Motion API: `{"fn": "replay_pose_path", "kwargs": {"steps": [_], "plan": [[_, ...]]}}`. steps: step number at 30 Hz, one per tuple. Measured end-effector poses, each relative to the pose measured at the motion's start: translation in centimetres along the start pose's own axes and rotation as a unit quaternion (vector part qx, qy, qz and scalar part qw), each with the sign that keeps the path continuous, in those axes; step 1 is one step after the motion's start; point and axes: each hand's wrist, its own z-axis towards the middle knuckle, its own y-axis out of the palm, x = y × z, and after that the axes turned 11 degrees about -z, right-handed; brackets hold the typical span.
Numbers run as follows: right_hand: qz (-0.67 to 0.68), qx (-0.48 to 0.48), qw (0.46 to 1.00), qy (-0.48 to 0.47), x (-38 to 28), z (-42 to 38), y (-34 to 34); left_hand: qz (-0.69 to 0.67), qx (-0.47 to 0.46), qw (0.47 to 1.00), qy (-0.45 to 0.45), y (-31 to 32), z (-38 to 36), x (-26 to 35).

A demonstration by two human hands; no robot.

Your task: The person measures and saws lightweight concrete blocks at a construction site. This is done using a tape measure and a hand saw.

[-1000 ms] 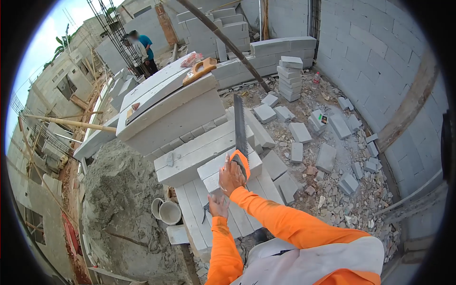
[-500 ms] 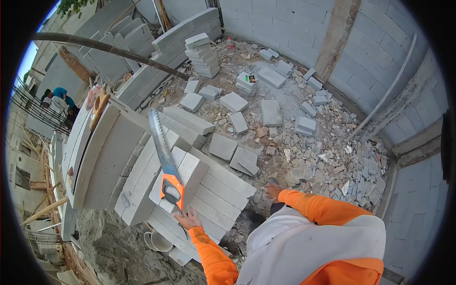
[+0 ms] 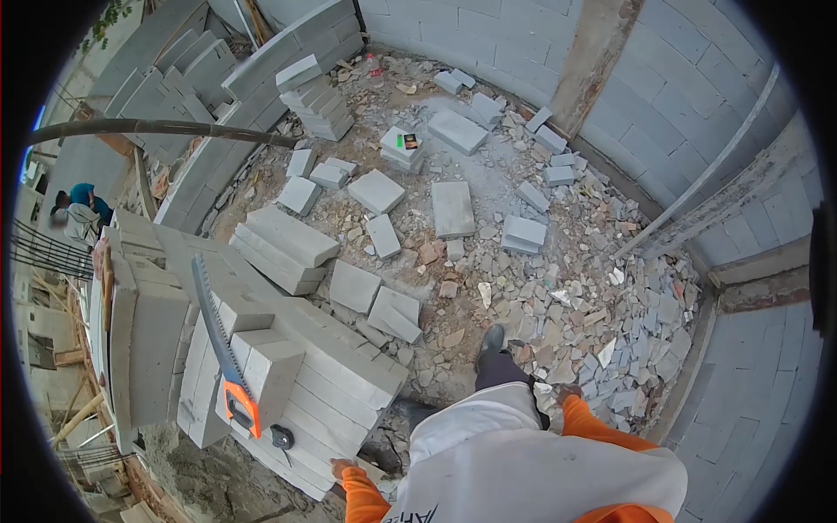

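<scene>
A handsaw with an orange handle lies across pale grey blocks at the left, its toothed blade pointing away from me. Near its handle, on the row of slabs, sits a small black round object, possibly a tape measure. My left hand is low beside the near edge of the slabs, holding nothing I can see, its fingers partly apart. Out over the rubble on the right, my right hand hangs beside my leg; its fingers are too small and turned away to read.
Broken block rubble covers the ground at right. Several loose blocks lie ahead, one stack bearing a small green-and-black item. A curved pole crosses the upper left. Another person bends at far left. Block walls enclose the right.
My left hand has drawn back from beside the saw handle toward the slab edge, uncovering the black object. My right hand has swung outward to the right. The view has shifted; the saw stays on the blocks.
</scene>
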Motion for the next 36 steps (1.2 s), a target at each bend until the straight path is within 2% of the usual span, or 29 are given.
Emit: {"fn": "replay_pose_path", "kwargs": {"steps": [1, 2, 4, 5, 8, 9, 10, 12, 13, 16, 17, 19, 21, 24, 28, 29, 32, 34, 35, 36], "plan": [[0.279, -0.063, 0.954, 0.093, -1.7, -0.2, -1.8, 0.004, 0.02, 1.0, -0.004, -0.4, -2.6, -0.9], [0.452, -0.084, 0.865, 0.2, -3.7, -0.8, -4.1, 0.007, 0.039, 0.999, -0.01, -0.2, -5.7, -1.9], [0.516, -0.116, 0.838, 0.136, -4.3, 2.9, -6.5, 0.024, 0.067, 0.997, 0.018, 1.5, -10.5, -2.6], [0.498, -0.051, 0.861, 0.09, -4.3, 5.2, -7.5, 0.03, 0.078, 0.996, 0.031, 2.3, -12.6, -2.5], [0.428, 0.155, 0.888, -0.066, -5.5, 13.4, -12.8, 0.122, -0.007, 0.989, 0.08, 5.0, -16.9, -0.7], [0.455, 0.171, 0.871, -0.078, -6.2, 14.2, -15.8, 0.182, -0.019, 0.975, 0.123, 6.2, -13.4, -1.3], [0.48, 0.186, 0.853, -0.087, -6.8, 14.7, -18.5, 0.22, -0.016, 0.961, 0.167, 7.0, -14.0, -0.7], [0.455, 0.223, 0.855, -0.109, -6.1, 16.8, -21.9, 0.295, -0.015, 0.922, 0.249, 8.8, -15.9, 0.6], [0.441, 0.245, 0.855, -0.119, -5.9, 17.6, -23.5, 0.242, 0.018, 0.934, 0.262, 10.3, -14.4, -0.1], [0.371, 0.238, 0.887, -0.136, -5.1, 14.6, -29.0, 0.188, 0.134, 0.939, 0.255, 15.4, -17.0, 0.7], [0.472, 0.142, 0.87, -0.002, -5.1, 15.9, -28.9, 0.169, 0.165, 0.938, 0.254, 17.4, -17.5, 1.1], [0.337, 0.229, 0.913, 0.038, -3.2, 17.1, -26.8, 0.164, 0.184, 0.931, 0.268, 21.4, -19.4, 1.3], [0.196, 0.167, 0.966, 0.011, -2.3, 14.9, -25.8, 0.183, 0.192, 0.926, 0.269, 23.4, -23.5, 1.5], [0.146, 0.082, 0.985, 0.024, -2.7, 12.2, -25.0, 0.197, 0.135, 0.93, 0.28, 26.8, -28.1, 2.9], [0.127, 0.026, 0.99, 0.056, -3.4, 10.5, -26.0, 0.244, 0.098, 0.903, 0.339, 31.4, -27.7, 2.0], [0.114, 0.016, 0.992, 0.058, -3.4, 11.1, -26.6, 0.255, 0.072, 0.91, 0.32, 32.0, -27.8, 2.3], [0.055, -0.001, 0.997, 0.053, -3.8, 15.6, -29.4, 0.287, -0.009, 0.92, 0.267, 33.9, -29.5, 3.8], [-0.028, 0.014, 0.999, 0.022, -3.7, 22.9, -31.2, 0.311, -0.061, 0.917, 0.243, 34.4, -29.1, 3.7], [-0.027, 0.043, 0.996, 0.068, -7.4, 20.7, -38.6, 0.362, -0.115, 0.897, 0.226, 34.6, -29.9, 3.9], [-0.067, 0.051, 0.995, 0.056, -8.6, 23.4, -42.5, 0.408, -0.171, 0.871, 0.212, 34.8, -30.8, 4.2]]}}
